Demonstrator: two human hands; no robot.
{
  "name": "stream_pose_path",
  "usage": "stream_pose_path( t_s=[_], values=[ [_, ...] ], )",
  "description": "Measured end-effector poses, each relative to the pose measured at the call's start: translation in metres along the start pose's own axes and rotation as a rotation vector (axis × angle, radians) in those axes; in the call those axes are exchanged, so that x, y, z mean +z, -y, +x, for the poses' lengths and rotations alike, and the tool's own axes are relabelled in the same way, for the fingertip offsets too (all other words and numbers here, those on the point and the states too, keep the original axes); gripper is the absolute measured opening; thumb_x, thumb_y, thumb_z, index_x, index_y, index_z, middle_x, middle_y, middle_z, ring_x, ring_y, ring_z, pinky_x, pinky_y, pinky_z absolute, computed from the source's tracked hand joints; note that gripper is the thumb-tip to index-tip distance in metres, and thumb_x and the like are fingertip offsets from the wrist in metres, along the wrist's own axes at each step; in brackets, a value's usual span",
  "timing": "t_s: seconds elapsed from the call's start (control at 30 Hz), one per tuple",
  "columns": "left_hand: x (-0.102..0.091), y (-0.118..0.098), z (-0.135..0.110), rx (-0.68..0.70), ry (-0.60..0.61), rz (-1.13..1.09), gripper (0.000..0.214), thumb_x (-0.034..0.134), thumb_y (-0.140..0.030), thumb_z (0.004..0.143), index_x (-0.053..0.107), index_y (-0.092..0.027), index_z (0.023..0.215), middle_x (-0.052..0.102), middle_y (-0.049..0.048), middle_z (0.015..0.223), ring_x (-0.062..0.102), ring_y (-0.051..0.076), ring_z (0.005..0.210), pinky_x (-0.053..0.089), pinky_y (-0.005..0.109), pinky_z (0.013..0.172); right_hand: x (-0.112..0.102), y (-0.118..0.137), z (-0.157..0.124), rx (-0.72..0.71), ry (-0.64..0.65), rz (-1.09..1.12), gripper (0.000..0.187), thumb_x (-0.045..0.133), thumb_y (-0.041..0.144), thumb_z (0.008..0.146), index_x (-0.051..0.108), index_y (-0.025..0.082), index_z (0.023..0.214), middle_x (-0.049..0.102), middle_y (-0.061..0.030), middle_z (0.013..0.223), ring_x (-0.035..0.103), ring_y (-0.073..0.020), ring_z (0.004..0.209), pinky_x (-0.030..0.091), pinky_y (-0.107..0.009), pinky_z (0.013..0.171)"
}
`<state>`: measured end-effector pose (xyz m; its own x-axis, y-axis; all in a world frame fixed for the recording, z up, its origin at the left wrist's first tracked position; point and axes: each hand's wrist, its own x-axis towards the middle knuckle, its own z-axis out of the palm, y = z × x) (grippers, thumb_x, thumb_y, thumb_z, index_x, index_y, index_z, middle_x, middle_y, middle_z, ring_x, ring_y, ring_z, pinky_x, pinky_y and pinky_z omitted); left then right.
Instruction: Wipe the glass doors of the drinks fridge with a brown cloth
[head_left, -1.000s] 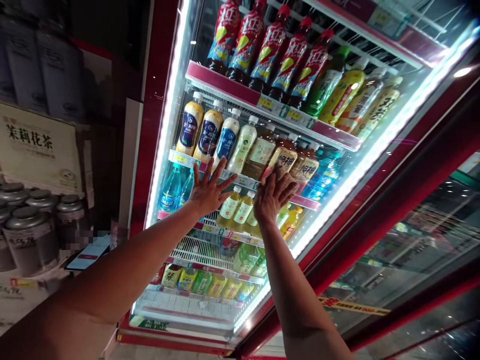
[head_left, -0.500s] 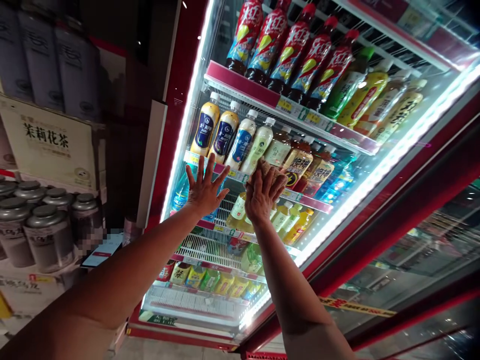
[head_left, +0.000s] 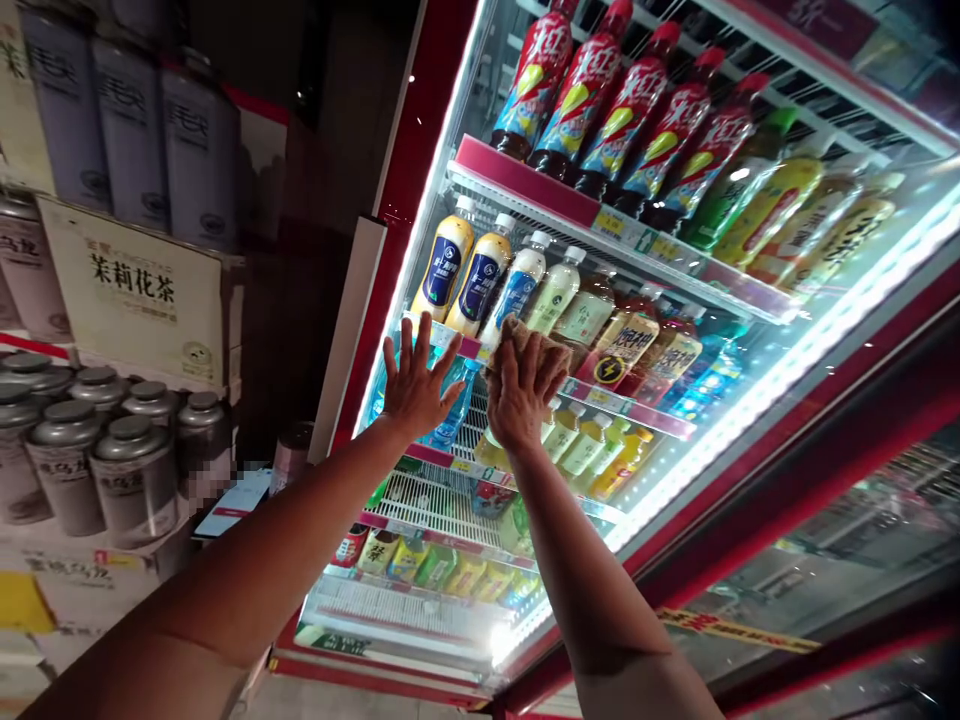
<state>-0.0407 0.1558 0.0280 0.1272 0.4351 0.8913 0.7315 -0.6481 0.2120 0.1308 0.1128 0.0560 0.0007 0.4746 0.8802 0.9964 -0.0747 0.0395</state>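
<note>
My left hand (head_left: 418,392) is open, its fingers spread flat toward the lit drinks fridge (head_left: 495,187) in front of the lower left of the bottle shelves. It holds nothing. Beside it, my right hand (head_left: 517,405) lies over a crumpled brownish cloth (head_left: 514,332), with the fingers stretched across it. The cloth appears pressed against the fridge's glass front, over the shelf edge below a blue-labelled white bottle (head_left: 516,292). Nearby behind the glass stand a dark-blue-labelled bottle (head_left: 480,280) and a pale green bottle (head_left: 556,295). Part of the cloth is hidden under my right hand.
Red-labelled bottles (head_left: 581,95) line the upper shelf. Left of the fridge are stacked metal canisters (head_left: 131,470), a tea box (head_left: 139,290) and a phone-like screen (head_left: 236,500). A red-framed fridge section (head_left: 750,480) continues on the right.
The view has shifted, so the fridge and shelves appear further right and slightly lower. Relative to the bottles, both hands and the cloth have moved left.
</note>
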Motion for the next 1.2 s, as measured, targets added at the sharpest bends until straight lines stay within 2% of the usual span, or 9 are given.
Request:
stream_pose_path(
  t_s=[0.1, 0.27, 0.37, 0.47, 0.67, 0.77, 0.93, 1.1, 1.2],
  values=[
    [-0.008, 0.002, 0.000, 0.012, 0.026, 0.015, 0.072, 0.056, -0.046, 0.097, 0.029, -0.033, 0.162, -0.002, 0.0087, 0.175, -0.003, 0.040, 0.160, 0.008, 0.070, 0.125, -0.004, 0.006, 0.008, -0.020, -0.014, 0.037, 0.055, 0.041, 0.039, 0.104, 0.041, 0.029, 0.159, 0.023, -0.0074, 0.173, -0.007, -0.0360, 0.161, 0.010, -0.070, 0.124],
    [-0.018, 0.011, -0.002, -0.020, 0.021, -0.002, 0.074, 0.048, -0.051, 0.099, 0.023, -0.028, 0.164, 0.000, 0.0100, 0.175, -0.002, 0.040, 0.160, 0.017, 0.070, 0.124, -0.002, 0.025, 0.036, 0.059, -0.113, 0.059, 0.055, 0.039, 0.039, 0.105, 0.042, 0.026, 0.158, 0.022, -0.0091, 0.173, -0.008, -0.0357, 0.161, 0.009, -0.070, 0.124],
    [-0.018, 0.022, -0.005, -0.053, -0.009, -0.047, 0.075, 0.044, -0.057, 0.099, 0.022, -0.027, 0.165, 0.001, 0.0098, 0.175, -0.002, 0.042, 0.160, 0.016, 0.074, 0.122, 0.007, 0.044, 0.028, -0.043, -0.069, 0.042, 0.054, 0.040, 0.038, 0.105, 0.044, 0.029, 0.157, 0.027, -0.0069, 0.172, -0.007, -0.0343, 0.161, 0.008, -0.069, 0.125],
    [-0.016, 0.031, -0.008, -0.035, -0.013, -0.104, 0.077, 0.038, -0.062, 0.099, 0.020, -0.026, 0.165, 0.006, 0.0118, 0.174, 0.002, 0.040, 0.160, 0.014, 0.072, 0.124, 0.010, 0.057, 0.020, -0.133, 0.001, 0.029, 0.053, 0.041, 0.038, 0.105, 0.043, 0.033, 0.158, 0.028, -0.0040, 0.171, -0.003, -0.0334, 0.161, 0.008, -0.067, 0.126],
    [-0.011, 0.037, -0.009, -0.038, -0.056, -0.192, 0.084, 0.035, -0.067, 0.098, 0.020, -0.018, 0.165, -0.002, 0.0169, 0.174, -0.007, 0.041, 0.159, 0.010, 0.070, 0.125, -0.001, 0.077, 0.048, -0.081, -0.025, 0.046, 0.055, 0.038, 0.040, 0.106, 0.039, 0.031, 0.160, 0.025, -0.0035, 0.172, 0.001, -0.0359, 0.161, 0.009, -0.069, 0.125],
    [-0.008, 0.041, -0.011, -0.007, -0.108, -0.234, 0.086, 0.030, -0.067, 0.099, 0.010, -0.017, 0.166, -0.004, 0.0182, 0.173, -0.009, 0.037, 0.160, 0.007, 0.065, 0.128, 0.004, 0.088, 0.049, -0.110, -0.004, 0.031, 0.056, 0.037, 0.042, 0.106, 0.037, 0.032, 0.161, 0.024, -0.0030, 0.172, 0.002, -0.0360, 0.161, 0.006, -0.069, 0.125],
    [-0.009, 0.049, -0.014, 0.046, -0.149, -0.330, 0.089, 0.026, -0.067, 0.100, -0.011, -0.018, 0.165, -0.009, 0.0176, 0.173, -0.006, 0.031, 0.161, 0.006, 0.056, 0.131, 0.005, 0.096, 0.044, -0.318, 0.114, 0.043, 0.055, 0.040, 0.039, 0.105, 0.039, 0.034, 0.160, 0.028, 0.0004, 0.171, 0.004, -0.0332, 0.161, 0.007, -0.067, 0.126],
    [-0.012, 0.051, -0.015, 0.006, -0.117, -0.416, 0.096, 0.017, -0.077, 0.095, -0.018, -0.020, 0.163, -0.009, 0.0133, 0.174, -0.005, 0.027, 0.161, 0.009, 0.052, 0.133, -0.005, 0.111, 0.075, -0.227, -0.027, 0.080, 0.058, 0.035, 0.041, 0.105, 0.037, 0.028, 0.161, 0.025, -0.0038, 0.172, 0.004, -0.0390, 0.160, 0.006, -0.070, 0.125],
    [-0.012, 0.051, -0.016, -0.018, -0.125, -0.456, 0.096, 0.016, -0.078, 0.093, -0.018, -0.022, 0.164, -0.007, 0.0085, 0.174, -0.004, 0.025, 0.161, 0.012, 0.049, 0.134, 0.000, 0.125, 0.072, -0.216, -0.017, 0.082, 0.058, 0.034, 0.041, 0.104, 0.035, 0.030, 0.162, 0.023, -0.0032, 0.173, 0.004, -0.0393, 0.160, 0.005, -0.071, 0.124]
  ],
)
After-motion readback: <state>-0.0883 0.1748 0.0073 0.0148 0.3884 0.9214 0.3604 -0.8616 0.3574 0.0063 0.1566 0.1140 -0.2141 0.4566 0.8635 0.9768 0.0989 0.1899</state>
